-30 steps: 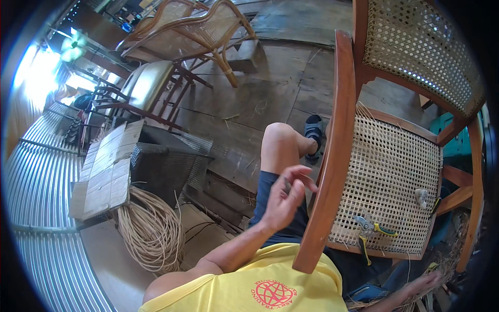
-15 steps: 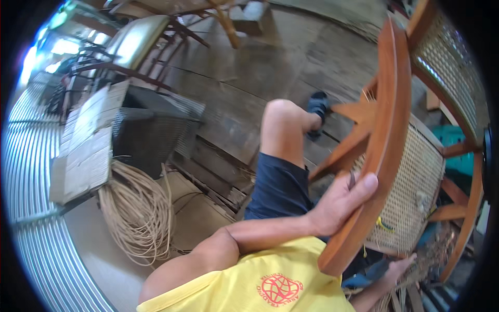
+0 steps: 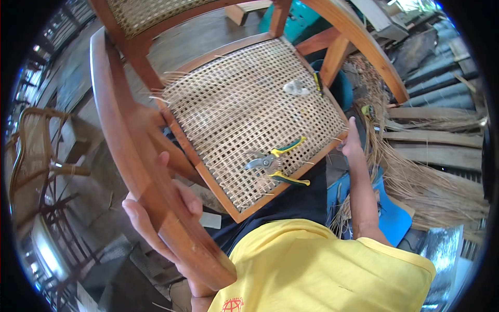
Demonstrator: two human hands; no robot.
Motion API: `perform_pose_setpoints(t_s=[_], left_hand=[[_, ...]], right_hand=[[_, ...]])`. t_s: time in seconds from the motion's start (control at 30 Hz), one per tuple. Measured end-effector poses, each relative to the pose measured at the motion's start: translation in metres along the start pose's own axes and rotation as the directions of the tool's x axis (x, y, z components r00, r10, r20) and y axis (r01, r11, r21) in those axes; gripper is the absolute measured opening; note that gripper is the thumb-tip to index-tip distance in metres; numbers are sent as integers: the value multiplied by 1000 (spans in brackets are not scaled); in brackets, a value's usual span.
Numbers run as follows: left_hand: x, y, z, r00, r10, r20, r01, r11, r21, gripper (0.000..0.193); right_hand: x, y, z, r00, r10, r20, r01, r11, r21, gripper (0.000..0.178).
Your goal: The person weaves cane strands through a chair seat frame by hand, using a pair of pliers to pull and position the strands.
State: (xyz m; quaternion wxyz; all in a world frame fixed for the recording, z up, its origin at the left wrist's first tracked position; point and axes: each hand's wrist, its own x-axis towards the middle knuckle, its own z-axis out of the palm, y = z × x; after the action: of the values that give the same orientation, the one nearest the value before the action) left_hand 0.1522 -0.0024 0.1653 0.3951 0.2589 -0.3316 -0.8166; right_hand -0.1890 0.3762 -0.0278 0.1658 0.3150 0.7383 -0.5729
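Note:
A wooden armchair (image 3: 234, 212) with a woven cane seat (image 3: 234, 114) stands close in front of me. My left hand (image 3: 148, 231) wraps around its curved left armrest (image 3: 117, 125), fingers showing on both sides of the wood. My right hand (image 3: 353, 141) grips the seat frame at its near right corner, thumb up; its other fingers are mostly hidden. On the cane lie pruning shears (image 3: 267, 162) with green and yellow handles, jaws apart. A small white lump (image 3: 295, 88) rests farther back. Loose cane ends (image 3: 161, 98) stick out along the seat's left edge.
Bundles of dry fibre strips (image 3: 410, 179) spread on the right beside a blue plastic piece (image 3: 393, 218). A teal container (image 3: 296, 23) stands behind the chair. Other chairs (image 3: 39, 156) are at far left, near a dark box (image 3: 122, 281).
My view has swung right, so the whole seat and the shears now show. The left hand stays on the armrest; the right hand is now at the seat's corner.

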Motion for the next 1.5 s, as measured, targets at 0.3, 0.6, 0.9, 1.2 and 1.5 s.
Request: perform_pose_setpoints(t_s=[0.3, 0.6, 0.9, 1.2, 1.5], left_hand=[[2, 2, -13, 996, -29, 83, 26, 999, 36, 76], [5, 9, -20, 957, -156, 246, 152, 988, 35, 87], [5, 3, -23, 967, -81, 244, 80, 997, 12, 87], [19, -40, -65, 992, -127, 17, 94, 813, 574, 68], [32, -85, -67, 979, -205, 5, 117, 578, 808, 29]], right_hand=[[-1, 2, -4, 998, 9, 56, -1, 992, -128, 51], [-13, 22, -18, 983, -79, 166, 81, 997, -6, 48], [3, 31, -40, 949, -160, 273, 193, 976, -97, 55], [-102, 3, -92, 727, -643, 242, 600, 422, -680, 48], [-172, -6, 107, 161, -717, 678, 983, 176, -48, 32]])
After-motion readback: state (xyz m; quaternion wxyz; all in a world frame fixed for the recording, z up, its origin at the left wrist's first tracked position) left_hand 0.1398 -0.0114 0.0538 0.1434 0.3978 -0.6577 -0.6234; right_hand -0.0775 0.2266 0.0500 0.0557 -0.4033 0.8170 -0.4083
